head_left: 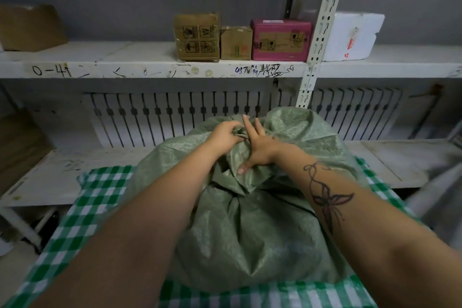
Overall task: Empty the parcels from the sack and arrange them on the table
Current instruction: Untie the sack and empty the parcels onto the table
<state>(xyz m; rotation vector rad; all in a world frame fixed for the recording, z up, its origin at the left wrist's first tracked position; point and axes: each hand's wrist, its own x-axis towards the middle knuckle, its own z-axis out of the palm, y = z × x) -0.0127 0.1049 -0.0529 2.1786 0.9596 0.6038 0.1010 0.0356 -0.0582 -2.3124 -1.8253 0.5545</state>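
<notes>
On the table (82,210), centre: sack (250,227), full, gathered mouth toward far edge. Left grip (225,136) pinches the bunched neck, likely to loosen it; right grip (260,147), fingers spread, steadies the cloth.

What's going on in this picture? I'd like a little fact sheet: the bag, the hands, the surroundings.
Sack: green woven sack, bulging, top bunched up
Resting on: table with a green-and-white checked cloth
Left hand: grips the bunched top
Right hand: fingers spread flat on the sack
Shelf behind: large brown box, small brown box, pink box, white box
</notes>
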